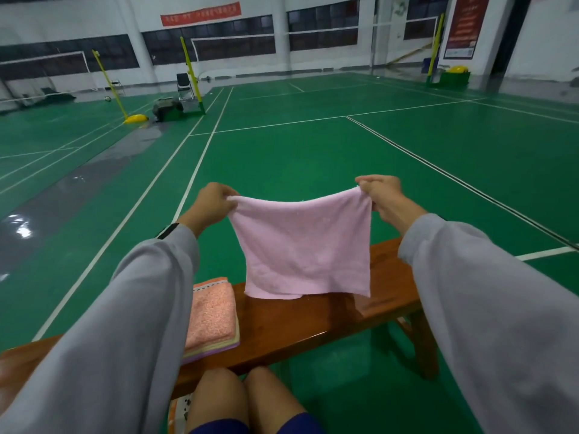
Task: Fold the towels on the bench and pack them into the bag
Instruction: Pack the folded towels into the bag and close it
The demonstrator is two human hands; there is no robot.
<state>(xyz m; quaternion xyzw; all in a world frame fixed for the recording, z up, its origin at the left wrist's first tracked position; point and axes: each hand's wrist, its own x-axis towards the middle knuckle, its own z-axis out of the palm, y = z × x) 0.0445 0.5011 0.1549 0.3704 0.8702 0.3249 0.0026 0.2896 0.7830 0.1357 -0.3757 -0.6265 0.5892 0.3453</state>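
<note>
A pink towel [305,245] hangs in the air above the wooden bench [282,324], its lower edge just touching the bench top. My left hand [211,203] pinches its upper left corner and my right hand [383,192] pinches its upper right corner, stretching the top edge between them. A stack of folded towels [213,317], orange on top with yellow and purple layers under it, lies on the bench to the left, partly hidden by my left sleeve. A patterned object [178,411] shows under the bench by my knees; I cannot tell whether it is the bag.
The bench stands on a green sports court floor [313,151] with white lines. My knees [244,399] are close under the bench's near edge. Far off stand net posts [191,73], a chair [185,86] and a dark bag [166,109].
</note>
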